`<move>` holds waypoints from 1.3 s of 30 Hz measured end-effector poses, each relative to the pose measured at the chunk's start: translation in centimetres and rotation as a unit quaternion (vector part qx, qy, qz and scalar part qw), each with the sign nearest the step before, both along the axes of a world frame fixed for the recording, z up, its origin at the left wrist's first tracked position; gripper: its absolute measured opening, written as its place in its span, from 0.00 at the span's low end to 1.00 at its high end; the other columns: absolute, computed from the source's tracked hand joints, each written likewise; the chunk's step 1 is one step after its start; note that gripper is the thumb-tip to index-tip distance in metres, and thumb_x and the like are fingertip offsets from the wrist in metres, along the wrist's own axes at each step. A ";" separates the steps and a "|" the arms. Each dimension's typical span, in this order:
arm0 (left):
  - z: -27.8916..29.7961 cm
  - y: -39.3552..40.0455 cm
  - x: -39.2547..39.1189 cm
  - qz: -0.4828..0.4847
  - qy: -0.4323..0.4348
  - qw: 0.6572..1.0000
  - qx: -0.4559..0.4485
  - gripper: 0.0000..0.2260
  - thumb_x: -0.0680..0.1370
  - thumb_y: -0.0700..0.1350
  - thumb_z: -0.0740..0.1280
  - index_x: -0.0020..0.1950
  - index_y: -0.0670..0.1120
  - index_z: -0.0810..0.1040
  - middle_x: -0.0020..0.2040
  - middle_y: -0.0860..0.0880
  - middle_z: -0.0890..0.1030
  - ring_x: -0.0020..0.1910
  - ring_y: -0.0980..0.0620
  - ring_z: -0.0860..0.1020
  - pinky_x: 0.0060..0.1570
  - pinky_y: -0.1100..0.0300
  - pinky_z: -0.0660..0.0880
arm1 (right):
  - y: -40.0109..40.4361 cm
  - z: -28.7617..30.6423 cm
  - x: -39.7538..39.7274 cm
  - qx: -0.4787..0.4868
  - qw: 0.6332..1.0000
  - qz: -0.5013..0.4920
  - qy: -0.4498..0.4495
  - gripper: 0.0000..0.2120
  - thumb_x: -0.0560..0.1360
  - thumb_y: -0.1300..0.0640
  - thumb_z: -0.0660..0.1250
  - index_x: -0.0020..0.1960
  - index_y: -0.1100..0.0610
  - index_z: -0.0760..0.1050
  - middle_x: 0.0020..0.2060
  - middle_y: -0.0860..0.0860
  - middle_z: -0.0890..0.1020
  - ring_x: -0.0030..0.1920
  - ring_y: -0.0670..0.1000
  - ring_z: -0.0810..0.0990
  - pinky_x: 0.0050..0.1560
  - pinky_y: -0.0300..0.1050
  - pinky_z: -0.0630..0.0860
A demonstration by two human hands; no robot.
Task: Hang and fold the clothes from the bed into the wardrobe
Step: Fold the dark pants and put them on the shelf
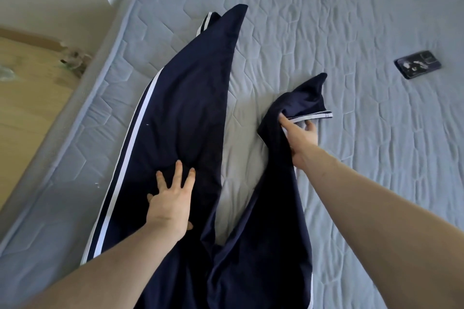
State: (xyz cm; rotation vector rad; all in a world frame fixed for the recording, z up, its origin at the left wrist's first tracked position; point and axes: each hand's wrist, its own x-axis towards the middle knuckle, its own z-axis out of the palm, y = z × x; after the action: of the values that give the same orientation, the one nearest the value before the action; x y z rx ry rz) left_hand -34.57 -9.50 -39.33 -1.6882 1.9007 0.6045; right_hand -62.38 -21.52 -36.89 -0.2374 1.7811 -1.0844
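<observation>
Dark navy track trousers (185, 113) with white side stripes lie spread on the light blue quilted mattress (326, 20). The left leg stretches flat toward the far edge. My left hand (170, 198) presses on that leg with straight, spread fingers. The right leg is bunched and lifted partway. My right hand (300, 138) grips its cuff end, thumb on top and fingers under the cloth. The waist lies out of view below the frame.
A dark phone (418, 64) lies on the mattress at the right. The bed's left edge runs diagonally, with wooden floor (27, 98) and a pale wall beyond it. Bare mattress stretches beyond and right of the trousers.
</observation>
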 end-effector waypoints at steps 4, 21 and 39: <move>0.0 -0.2 -0.3 0.006 -0.004 1.000 0.004 0.60 0.70 0.53 0.81 0.83 0.54 0.35 0.80 0.46 0.27 0.81 0.32 0.44 0.70 0.39 0.71 | -2.5 0.7 -0.3 0.003 0.999 -0.005 -0.052 0.44 0.60 0.43 0.86 0.70 0.48 0.72 0.59 0.46 0.84 0.54 0.51 0.86 0.53 0.56 0.85; -0.1 -0.4 -0.5 0.015 -0.012 1.000 0.008 0.60 0.71 0.51 0.81 0.82 0.53 0.34 0.79 0.46 0.25 0.81 0.31 0.43 0.71 0.38 0.71 | -10.7 7.3 -5.1 -0.070 0.877 0.123 0.459 0.16 0.78 0.57 0.66 0.65 0.56 0.71 0.60 0.51 0.78 0.58 0.53 0.78 0.58 0.42 0.71; 0.3 -0.4 -0.4 0.026 0.013 1.000 0.005 0.59 0.70 0.52 0.81 0.83 0.54 0.37 0.80 0.47 0.27 0.81 0.32 0.43 0.72 0.37 0.69 | 9.6 -0.3 -6.9 0.175 0.905 0.099 0.375 0.25 0.80 0.56 0.67 0.76 0.55 0.67 0.72 0.56 0.73 0.65 0.60 0.78 0.65 0.57 0.77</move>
State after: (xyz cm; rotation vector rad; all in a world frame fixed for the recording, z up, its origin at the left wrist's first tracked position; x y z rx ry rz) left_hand -35.02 -9.86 -39.08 -1.7358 1.8732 0.6595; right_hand -69.23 -11.90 -37.20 -0.6642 2.5267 -0.5214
